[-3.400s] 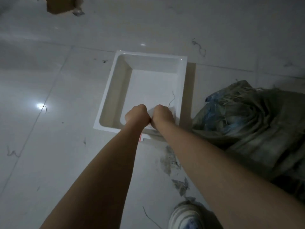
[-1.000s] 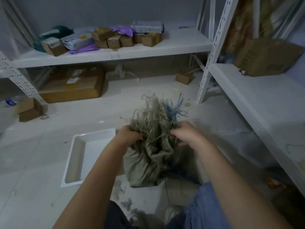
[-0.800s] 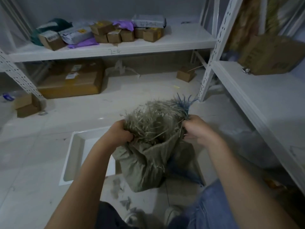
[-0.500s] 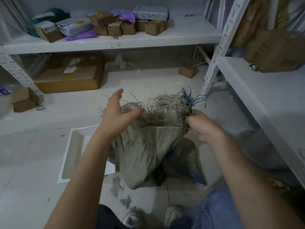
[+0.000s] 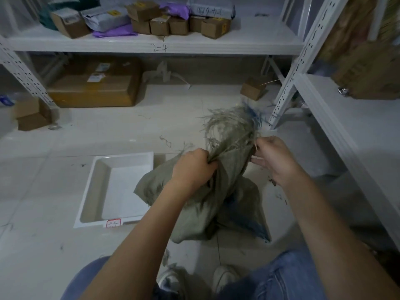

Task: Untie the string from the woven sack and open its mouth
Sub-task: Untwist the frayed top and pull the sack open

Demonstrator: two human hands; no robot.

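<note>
Compared with half a second ago, our left hand (image 5: 192, 167) is no longer spread over the sack but is gripping it again, and the frayed top is now leaning away to the right. From the head camera, the only view we have, we are holding the grey-green woven plastic sack (image 5: 207, 191) up off the pale tiled floor (image 5: 65, 139), between our knees and the white metal shelving (image 5: 337, 131). Our left fingers are curled tight into a fist, bunching the cloth just below the neck. Our right hand (image 5: 275, 159) is sitting just beside the neck on the far right, fingers loosely bent and touching the fabric; whether they are pinching a string we cannot tell, since no tie is showing clearly. What matters next, as we are judging it, is that the neck is running up and to the right from our left fist to the tuft of loose grey and blue fibres (image 5: 236, 122), so our right hand is nearer any knot. A shallow white rectangular plastic tray (image 5: 121, 161) is lying on the floor left of the sack.
</note>
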